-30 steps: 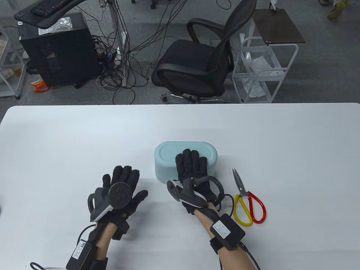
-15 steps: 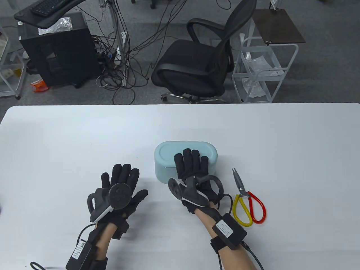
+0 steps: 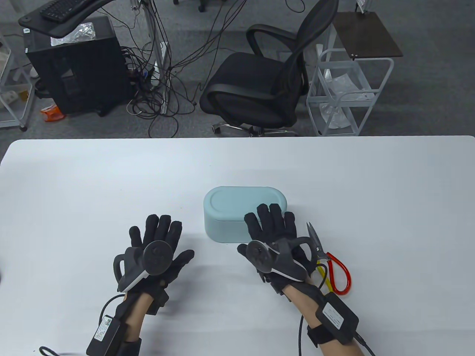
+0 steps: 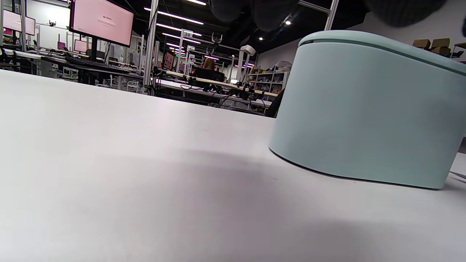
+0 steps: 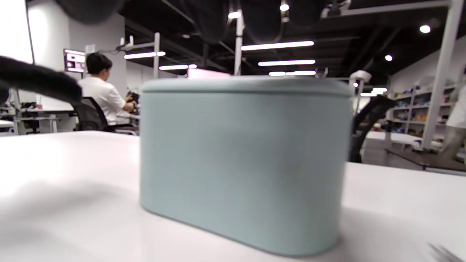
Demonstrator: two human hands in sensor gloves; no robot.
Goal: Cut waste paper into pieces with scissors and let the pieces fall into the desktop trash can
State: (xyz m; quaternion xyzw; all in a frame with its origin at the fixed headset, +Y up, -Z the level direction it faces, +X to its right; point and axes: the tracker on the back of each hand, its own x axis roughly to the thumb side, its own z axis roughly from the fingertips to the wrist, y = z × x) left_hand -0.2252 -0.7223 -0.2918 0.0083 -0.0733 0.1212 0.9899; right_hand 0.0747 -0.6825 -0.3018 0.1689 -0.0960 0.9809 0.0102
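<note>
A pale teal desktop trash can (image 3: 230, 207) with its lid closed stands mid-table; it also fills the left wrist view (image 4: 364, 109) and the right wrist view (image 5: 240, 160). Scissors (image 3: 334, 267) with one red and one yellow handle lie to its right, blades pointing away. My right hand (image 3: 271, 222) hovers with straight fingers over the can's near right corner, partly covering the scissors' yellow handle. My left hand (image 3: 157, 231) lies flat with spread fingers left of the can, holding nothing. No paper is visible.
The white table (image 3: 74, 178) stretches wide on both sides. Behind its far edge stand a black office chair (image 3: 259, 89), a white wire cart (image 3: 349, 96) and a black computer case (image 3: 78, 63) with tangled cables.
My right hand has left the top of the can's lid and moved right and toward me, now next to the scissors. The left hand has barely shifted.
</note>
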